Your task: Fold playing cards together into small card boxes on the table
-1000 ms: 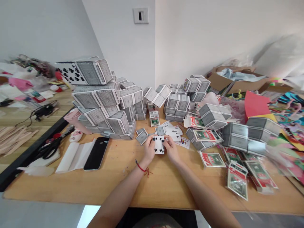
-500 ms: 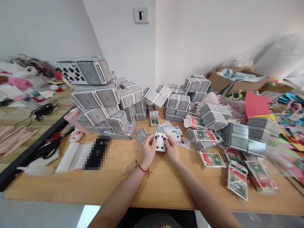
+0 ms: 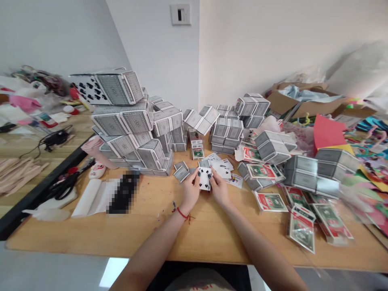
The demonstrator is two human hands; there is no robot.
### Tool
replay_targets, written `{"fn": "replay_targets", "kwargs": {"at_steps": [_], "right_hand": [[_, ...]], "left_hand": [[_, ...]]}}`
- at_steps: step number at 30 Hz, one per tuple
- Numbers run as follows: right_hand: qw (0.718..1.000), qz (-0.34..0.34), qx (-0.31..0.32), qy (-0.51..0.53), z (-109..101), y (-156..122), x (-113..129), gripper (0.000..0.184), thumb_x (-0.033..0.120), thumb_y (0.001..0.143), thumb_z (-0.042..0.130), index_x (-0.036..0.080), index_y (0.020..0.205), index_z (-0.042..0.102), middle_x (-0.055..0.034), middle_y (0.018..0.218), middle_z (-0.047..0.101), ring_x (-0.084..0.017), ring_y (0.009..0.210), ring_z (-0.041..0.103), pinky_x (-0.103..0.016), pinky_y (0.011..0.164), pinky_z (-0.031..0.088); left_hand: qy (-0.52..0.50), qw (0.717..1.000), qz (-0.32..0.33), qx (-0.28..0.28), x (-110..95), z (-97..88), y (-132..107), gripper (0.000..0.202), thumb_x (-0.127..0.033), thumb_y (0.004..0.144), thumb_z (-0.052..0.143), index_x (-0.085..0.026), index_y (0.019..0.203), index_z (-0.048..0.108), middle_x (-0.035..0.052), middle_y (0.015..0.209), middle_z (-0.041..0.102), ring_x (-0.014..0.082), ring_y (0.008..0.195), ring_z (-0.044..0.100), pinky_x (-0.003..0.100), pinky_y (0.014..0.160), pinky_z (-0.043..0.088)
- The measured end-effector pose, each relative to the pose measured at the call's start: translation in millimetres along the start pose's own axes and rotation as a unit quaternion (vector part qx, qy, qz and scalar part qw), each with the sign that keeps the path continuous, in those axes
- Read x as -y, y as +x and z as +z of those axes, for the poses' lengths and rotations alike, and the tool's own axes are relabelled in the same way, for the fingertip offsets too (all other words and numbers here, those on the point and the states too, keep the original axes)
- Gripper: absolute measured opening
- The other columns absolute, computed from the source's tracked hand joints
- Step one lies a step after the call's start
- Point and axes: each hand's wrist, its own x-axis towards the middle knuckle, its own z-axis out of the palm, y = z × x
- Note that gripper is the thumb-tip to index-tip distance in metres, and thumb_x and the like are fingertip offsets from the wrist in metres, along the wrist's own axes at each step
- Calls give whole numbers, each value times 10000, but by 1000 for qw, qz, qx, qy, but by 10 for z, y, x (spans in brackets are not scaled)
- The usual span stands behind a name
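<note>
Four of spades point(image 3: 205, 179) is held face up over the wooden table point(image 3: 209, 238), between both hands. The left hand point(image 3: 190, 190) pinches its left edge and the right hand point(image 3: 220, 190) its right edge, each grip narrow, with thumb on the printed face. Whether other cards lie beneath it I cannot tell. A red string bracelet point(image 3: 182, 212) circles the left wrist, just on the near side of the grip.

Just beyond the grip and to its right, loose cards point(image 3: 222, 168) lie overlapping, mostly face up, with a colourful card point(image 3: 235, 180) beside them. Close on the grip's left sit small folded grey pieces point(image 3: 182, 171). Straight past the loose cards stands a green-and-red card box point(image 3: 198, 152).

Farther to the right of the grip, an opened card pack point(image 3: 271, 202) lies flat, with grey-patterned blocks point(image 3: 301, 171) behind it and farther right. Well to the left of the grip are a white roll point(image 3: 87, 197) and black-handled scissors point(image 3: 67, 185). Beyond those, left of the grip, rises a leaning stack of grey blocks point(image 3: 136, 123), its top block showing black pips at one end.

Farthest off, a cardboard box point(image 3: 298, 109) sits beyond the grip to the right, and a switch point(image 3: 181, 14) is on the wall straight ahead.
</note>
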Motion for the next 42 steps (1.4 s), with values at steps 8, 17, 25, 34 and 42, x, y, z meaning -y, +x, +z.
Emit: {"fn": "replay_targets", "kwargs": {"at_steps": [8,17,25,34,42], "right_hand": [[1000,-4,0,-9,-14,4,-54,501,356,759,483,208,1236,439,-37,1167,555,-223,1064,499,-389,892,398],[1000,0,12,1,-4,3,35,506,332,753,468,197,1239,425,-54,1070,594,-194,919,546,-320,772,448],[995,63,41,59,1,-22,147,344,320,703,495,193,1022,480,38,589,549,-102,454,447,-202,423,355],[991,78,47,99,-24,-27,200,169,315,694,479,218,830,454,70,558,463,-89,438,396,-187,397,320],[988,100,32,109,-8,-37,240,112,271,655,482,216,752,492,71,514,420,-91,426,366,-193,389,297]], "left_hand": [[-10,1000,2,14,39,15,8,365,-258,795,440,-167,1134,539,87,1038,622,156,857,570,276,776,434],[-21,999,26,19,100,40,19,385,-228,800,423,-203,1177,497,84,1153,555,176,977,535,294,815,426],[-98,995,-19,0,142,59,42,238,-224,781,447,-160,1006,487,46,807,586,122,686,546,235,614,442],[-202,974,-86,56,24,55,64,183,-185,719,459,-164,894,505,-23,648,505,72,508,440,170,449,343],[-194,976,-88,45,9,25,72,97,-179,680,451,-170,758,507,-44,604,459,65,505,410,162,462,328]]}}
